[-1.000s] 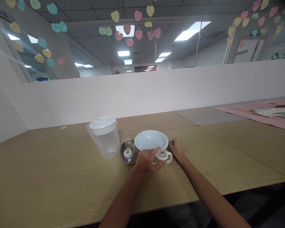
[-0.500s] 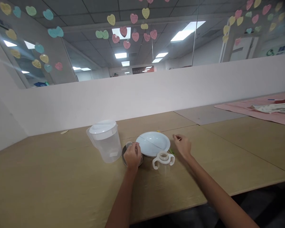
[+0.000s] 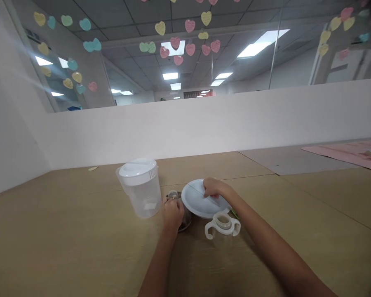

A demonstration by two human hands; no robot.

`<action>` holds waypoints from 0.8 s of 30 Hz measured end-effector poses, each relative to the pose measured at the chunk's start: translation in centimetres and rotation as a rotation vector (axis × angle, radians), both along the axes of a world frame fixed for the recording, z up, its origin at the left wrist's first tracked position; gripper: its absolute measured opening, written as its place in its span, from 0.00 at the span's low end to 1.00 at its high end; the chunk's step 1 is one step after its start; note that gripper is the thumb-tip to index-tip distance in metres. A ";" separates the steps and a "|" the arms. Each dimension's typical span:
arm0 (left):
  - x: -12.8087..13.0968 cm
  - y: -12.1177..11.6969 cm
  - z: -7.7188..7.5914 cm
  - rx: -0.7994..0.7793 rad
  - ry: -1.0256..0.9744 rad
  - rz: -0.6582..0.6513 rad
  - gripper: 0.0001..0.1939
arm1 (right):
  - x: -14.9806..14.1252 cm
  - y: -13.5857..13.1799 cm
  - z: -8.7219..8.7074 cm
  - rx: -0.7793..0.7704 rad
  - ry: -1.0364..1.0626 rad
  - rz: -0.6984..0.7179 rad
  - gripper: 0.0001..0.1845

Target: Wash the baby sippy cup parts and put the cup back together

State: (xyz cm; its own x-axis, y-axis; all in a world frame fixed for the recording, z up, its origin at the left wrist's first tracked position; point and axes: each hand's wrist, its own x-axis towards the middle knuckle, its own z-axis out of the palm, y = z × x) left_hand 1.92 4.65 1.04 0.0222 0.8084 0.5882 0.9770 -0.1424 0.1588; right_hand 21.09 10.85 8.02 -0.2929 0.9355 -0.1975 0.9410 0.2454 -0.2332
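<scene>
My left hand (image 3: 172, 214) lies over a small round metal tray (image 3: 185, 225), its fingers curled onto a small part that I cannot make out. A clear teat-like piece (image 3: 173, 194) stands just beyond the fingertips. My right hand (image 3: 214, 189) reaches over a white plate (image 3: 198, 204), fingers bent down and pinched on a thin rod (image 3: 193, 188) that lies across it. A clear baby bottle with a white two-handled collar (image 3: 222, 226) stands upright and open-topped in front of the plate, between my forearms, with neither hand on it.
A clear plastic pitcher with a white lid (image 3: 140, 187) stands left of the tray. A white partition wall (image 3: 204, 123) runs behind the wooden table (image 3: 64, 239). A pink cloth (image 3: 352, 152) lies at the far right. A small green thing (image 3: 234, 213) peeks out by the plate.
My left hand let go of the handled bottle and moved left onto the metal tray. My right hand rose from the table beside the plate and came over the plate onto the rod.
</scene>
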 end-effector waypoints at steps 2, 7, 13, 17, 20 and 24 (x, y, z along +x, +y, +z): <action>0.0 0.0 -0.1 -0.041 0.017 0.001 0.12 | -0.3 0.0 -0.7 -0.013 -0.035 0.019 0.04; 0.4 -0.3 -0.2 -0.150 0.061 -0.010 0.08 | -0.2 -0.2 -1.7 -0.046 -0.046 0.031 0.06; 0.4 0.1 -0.4 -0.181 0.110 -0.023 0.08 | 0.0 -0.2 -1.7 -0.088 0.031 0.027 0.09; 0.5 0.0 0.2 -0.148 0.081 0.024 0.09 | 0.6 -0.5 -0.2 -0.042 0.097 0.038 0.11; 0.7 -0.4 1.0 -0.110 0.018 0.077 0.11 | 1.5 -1.4 1.5 0.011 0.130 0.031 0.11; 0.9 -0.9 2.1 -0.077 -0.029 0.153 0.13 | 2.8 -3.3 3.7 0.100 0.185 0.024 0.10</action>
State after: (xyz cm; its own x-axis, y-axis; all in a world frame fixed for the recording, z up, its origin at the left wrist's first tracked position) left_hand 2.79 3.70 3.09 -0.1208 0.8435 0.5233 0.9812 0.0213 0.1920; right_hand 23.87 7.59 11.74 -0.3385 0.9399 -0.0452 0.8779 0.2982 -0.3747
